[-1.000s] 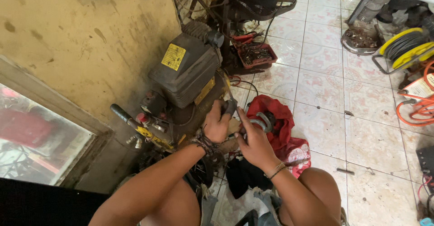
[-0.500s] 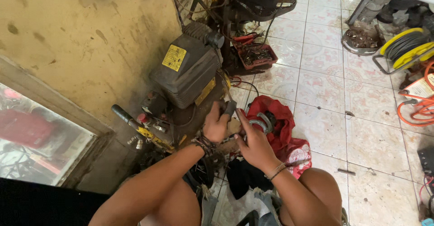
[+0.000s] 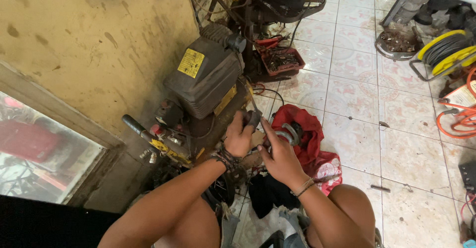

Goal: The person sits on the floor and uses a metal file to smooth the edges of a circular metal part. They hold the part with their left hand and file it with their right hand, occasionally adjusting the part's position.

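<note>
Grey steel describes the part in hand: a small dark fitting (image 3: 254,118) at the end of a thin rod that runs up along the side of the compressor (image 3: 206,79). The left hand (image 3: 239,138) is closed round the fitting, fingers curled tight together. The right hand (image 3: 280,156) lies just beside it with fingers extended and close together; whether they pinch anything cannot be told from this view.

Handling, as a judgement: the fitting looks rigid, compact and probably greasy — take it by the body with a full wrap, not by the thin rod, which could bend. The compressor looks heavy and should be treated as fixed.

Hidden or unclear: the fitting's exact form is covered by the left fingers. A curved metal piece (image 3: 289,133) rests on the red cloth (image 3: 310,129) — its type is hard to make out. The lower frame is cut off by both forearms.
</note>
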